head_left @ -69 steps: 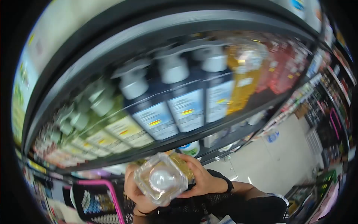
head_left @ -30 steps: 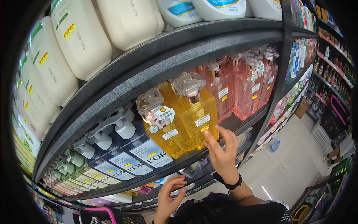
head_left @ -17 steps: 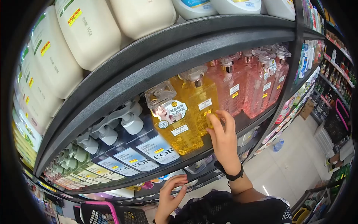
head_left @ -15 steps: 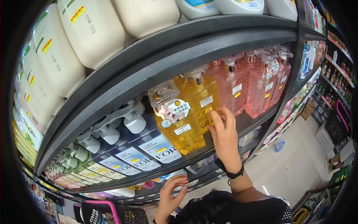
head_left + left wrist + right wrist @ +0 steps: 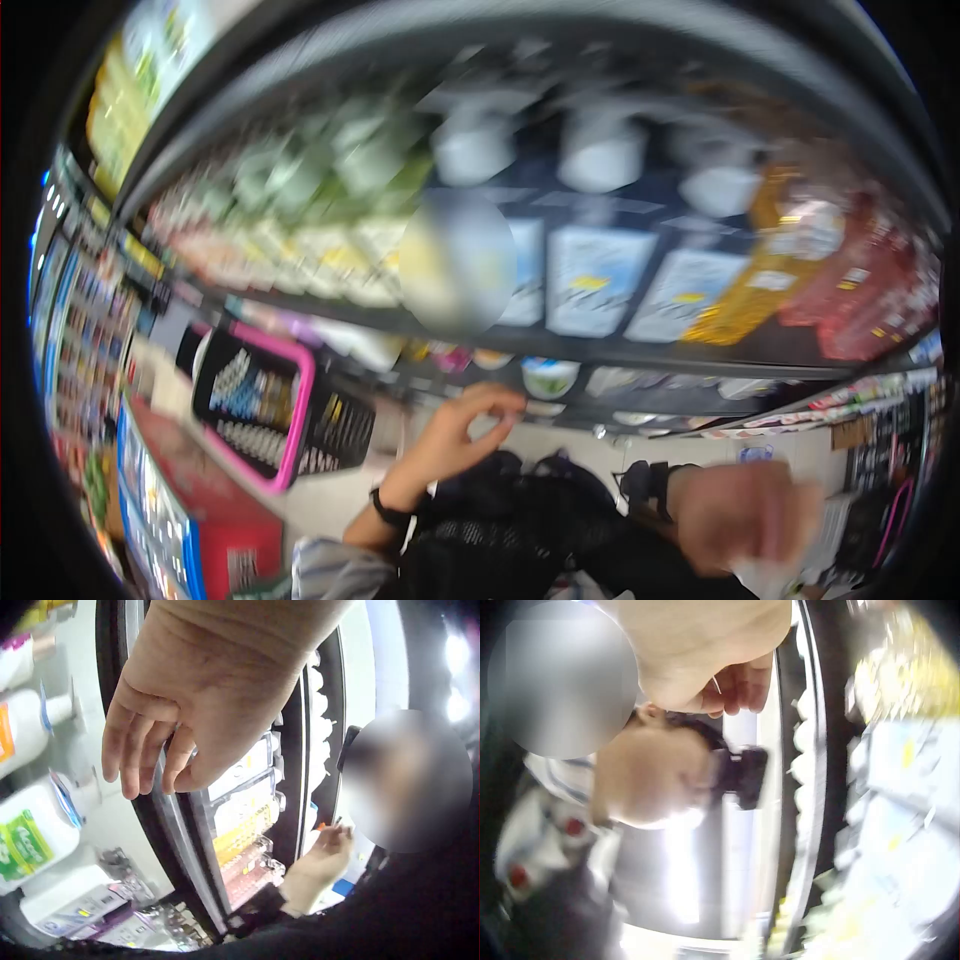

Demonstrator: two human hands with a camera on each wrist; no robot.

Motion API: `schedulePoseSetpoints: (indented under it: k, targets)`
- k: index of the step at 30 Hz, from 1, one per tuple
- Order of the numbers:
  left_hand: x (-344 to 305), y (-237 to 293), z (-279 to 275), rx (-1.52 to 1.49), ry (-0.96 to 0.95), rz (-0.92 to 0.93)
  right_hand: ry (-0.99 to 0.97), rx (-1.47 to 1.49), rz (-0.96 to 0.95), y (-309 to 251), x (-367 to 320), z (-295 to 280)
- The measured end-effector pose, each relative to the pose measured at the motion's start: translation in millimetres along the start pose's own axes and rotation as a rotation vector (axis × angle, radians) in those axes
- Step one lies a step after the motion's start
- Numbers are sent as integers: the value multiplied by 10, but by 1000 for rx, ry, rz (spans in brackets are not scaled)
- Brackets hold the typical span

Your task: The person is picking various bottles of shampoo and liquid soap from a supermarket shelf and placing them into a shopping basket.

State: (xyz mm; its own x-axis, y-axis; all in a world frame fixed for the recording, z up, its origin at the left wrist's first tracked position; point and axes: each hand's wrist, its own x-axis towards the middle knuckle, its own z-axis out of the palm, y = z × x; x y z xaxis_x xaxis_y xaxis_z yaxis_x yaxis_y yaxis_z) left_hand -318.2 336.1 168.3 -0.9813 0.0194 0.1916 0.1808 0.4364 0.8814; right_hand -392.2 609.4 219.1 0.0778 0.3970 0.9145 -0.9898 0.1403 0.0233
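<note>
left hand [image 5: 450,440], grip slack and empty, hangs at 8 o'clock of the amber plastic pump bottle [image 5: 745,298]: likely heavy, slick, best grasped mid-body.

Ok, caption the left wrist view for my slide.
Empty left hand, fingers loosely curled, in front of a dark shelf of bottles.

right hand [image 5: 745,515]: we are dropping it away from the yellow bottle [image 5: 745,295], low beside our chest, motion-blurred | left hand [image 5: 465,425]: we are curling its fingers in loosely below the shelf [image 5: 560,345] | view: we are swinging left, pink basket [image 5: 255,405] coming in
</note>
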Motion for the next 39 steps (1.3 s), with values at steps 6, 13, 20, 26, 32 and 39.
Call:
schedulePoseSetpoints:
  k: [6,13,20,26,32,39]
  targets:
    - [-697,-453,-790,71,208,-157,221,965,-95,-668,101,1325]
    - [-1947,-1357,-2155,27,733,-570,117,884,103,-999,-261,2322]
    - [-3025,-2698,-3450,-247,942,-921,-93,855,288,-1419,-551,2686]
    - [-3488,-4367,-3935,-390,779,-1254,-216,842,312,-1681,-835,3163]
    - [-3652,-5402,-3596,-411,776,-1318,-376,760,310,-1777,-989,3431]
    - [-3789,-6510,-2955,17,773,-1023,-458,739,308,-1709,-1303,3747]
